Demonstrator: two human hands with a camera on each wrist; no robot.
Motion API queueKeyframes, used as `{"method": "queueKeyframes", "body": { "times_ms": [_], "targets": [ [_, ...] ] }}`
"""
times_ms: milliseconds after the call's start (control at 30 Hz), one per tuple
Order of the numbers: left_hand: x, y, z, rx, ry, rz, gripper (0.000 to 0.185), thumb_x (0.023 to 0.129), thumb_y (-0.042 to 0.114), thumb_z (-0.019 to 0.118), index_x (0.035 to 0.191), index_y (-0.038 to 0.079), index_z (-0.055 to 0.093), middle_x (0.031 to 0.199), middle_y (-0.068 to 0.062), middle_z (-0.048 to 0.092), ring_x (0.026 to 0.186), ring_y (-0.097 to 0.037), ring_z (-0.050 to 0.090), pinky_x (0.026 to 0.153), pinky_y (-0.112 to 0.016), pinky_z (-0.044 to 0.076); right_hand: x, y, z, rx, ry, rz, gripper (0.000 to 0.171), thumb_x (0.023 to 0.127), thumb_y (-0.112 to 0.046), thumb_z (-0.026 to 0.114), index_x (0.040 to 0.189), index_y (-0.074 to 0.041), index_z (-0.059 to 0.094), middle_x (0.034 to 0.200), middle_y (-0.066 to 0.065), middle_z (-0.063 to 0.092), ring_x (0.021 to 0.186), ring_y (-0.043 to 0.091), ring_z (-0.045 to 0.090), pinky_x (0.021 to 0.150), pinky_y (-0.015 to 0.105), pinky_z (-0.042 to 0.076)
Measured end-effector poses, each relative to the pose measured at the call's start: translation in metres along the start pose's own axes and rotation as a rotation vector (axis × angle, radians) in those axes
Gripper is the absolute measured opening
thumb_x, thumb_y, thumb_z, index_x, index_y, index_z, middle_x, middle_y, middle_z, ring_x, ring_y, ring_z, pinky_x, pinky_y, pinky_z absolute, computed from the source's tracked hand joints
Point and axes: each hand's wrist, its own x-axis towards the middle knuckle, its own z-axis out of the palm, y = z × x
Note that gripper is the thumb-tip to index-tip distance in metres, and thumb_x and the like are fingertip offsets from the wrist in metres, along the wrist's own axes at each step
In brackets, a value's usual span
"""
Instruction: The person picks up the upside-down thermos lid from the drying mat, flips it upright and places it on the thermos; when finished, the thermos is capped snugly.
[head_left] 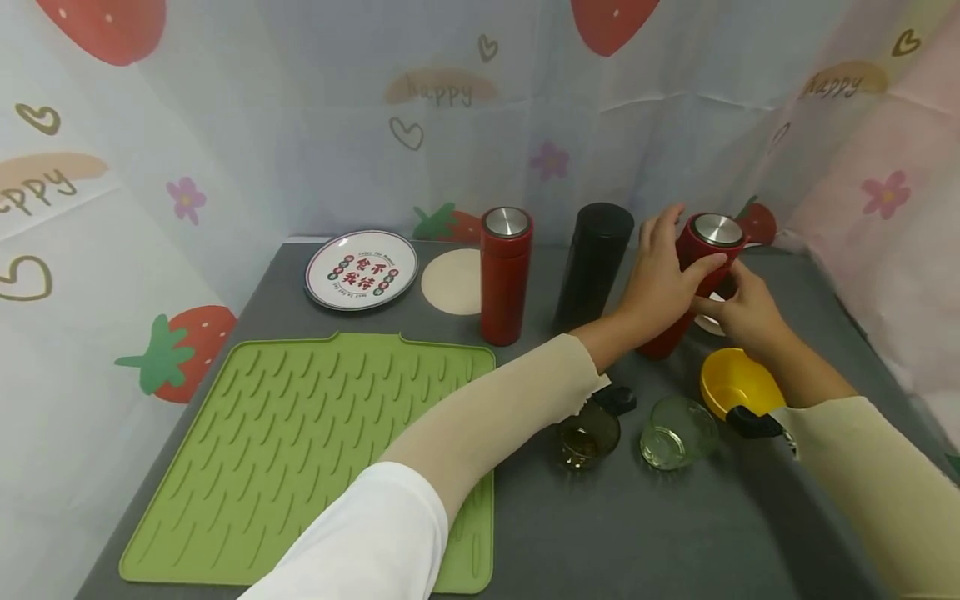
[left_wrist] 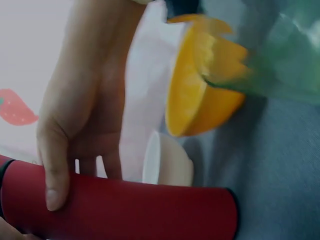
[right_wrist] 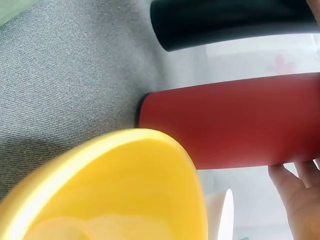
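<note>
Strawberry-print sheeting walls in a grey cloth table (head_left: 675,533). At about one o'clock on it, both hands hold a red flask (head_left: 693,275) that leans, its steel cap tipped toward the back right and its base on the cloth. The left hand (head_left: 660,279) curls round the upper body, thumb across the front; the right hand (head_left: 742,312) cups the lower side from four o'clock. How firmly either grips I cannot tell.

Risks, as I judge them: the tilted flask could slip from the smooth-sided hold and knock the black flask (head_left: 592,262) standing just beside it at nine o'clock. The yellow bowl (head_left: 738,383) and two small glass cups (head_left: 678,432) sit near the forearms at six o'clock, so a lowered sleeve could sweep them over.
</note>
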Motion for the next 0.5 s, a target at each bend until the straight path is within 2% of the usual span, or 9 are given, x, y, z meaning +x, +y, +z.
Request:
{"method": "queueKeyframes", "body": {
  "times_ms": [67,133,233,367,433,500],
  "targets": [
    [-0.002,-0.003,-0.002,-0.014,-0.015,0.045,0.064,0.097,0.032,0.061,0.149,0.011,0.03,0.142,-0.003,0.038,0.116,-0.007,0.047,0.096,-0.016,0.039,0.001,-0.001,0.001,-0.003,-0.003,0.002,0.068,0.092,-0.028,0.07,0.147,-0.01,0.035,0.13,0.012,0.05,0.113,0.02,0.048,0.077,0.015,0.047],
    [-0.001,-0.003,-0.004,-0.01,-0.027,0.047,0.061,0.097,0.032,0.061,0.146,0.009,0.034,0.137,-0.003,0.042,0.114,-0.007,0.047,0.093,-0.014,0.04,0.003,0.0,0.001,-0.01,-0.014,0.002,0.069,0.092,-0.029,0.07,0.148,-0.011,0.034,0.131,0.012,0.05,0.114,0.021,0.048,0.076,0.015,0.047],
    [0.006,0.002,-0.003,0.045,-0.048,-0.013,0.073,0.088,0.043,0.071,0.144,0.012,0.036,0.131,0.002,0.045,0.107,-0.006,0.048,0.086,-0.014,0.043,0.007,0.003,0.001,0.001,-0.02,-0.038,0.061,0.094,-0.018,0.067,0.146,-0.006,0.035,0.129,0.01,0.05,0.111,0.018,0.048,0.076,0.014,0.046],
    [0.019,0.011,0.002,0.198,-0.055,-0.134,0.094,0.069,0.058,0.081,0.142,0.019,0.037,0.126,0.008,0.045,0.1,-0.004,0.049,0.081,-0.015,0.045,0.012,0.006,0.003,0.042,-0.028,-0.08,0.052,0.093,-0.002,0.063,0.139,-0.001,0.04,0.12,0.001,0.053,0.102,0.01,0.052,0.074,0.017,0.05],
    [0.026,0.013,0.004,0.227,-0.052,-0.156,0.091,0.069,0.055,0.083,0.14,0.019,0.039,0.123,0.008,0.048,0.099,-0.004,0.051,0.081,-0.014,0.045,0.013,0.005,0.004,0.047,-0.03,-0.071,0.051,0.093,-0.004,0.065,0.138,-0.002,0.042,0.118,-0.001,0.055,0.102,0.009,0.053,0.075,0.018,0.051],
    [0.034,0.013,0.002,0.209,-0.067,-0.152,0.085,0.071,0.048,0.085,0.137,0.017,0.042,0.121,0.007,0.051,0.099,-0.004,0.053,0.081,-0.013,0.044,0.014,0.003,0.003,0.035,-0.034,-0.036,0.054,0.093,-0.015,0.069,0.138,-0.004,0.042,0.12,0.001,0.054,0.105,0.013,0.053,0.076,0.017,0.05]
  ]
}}
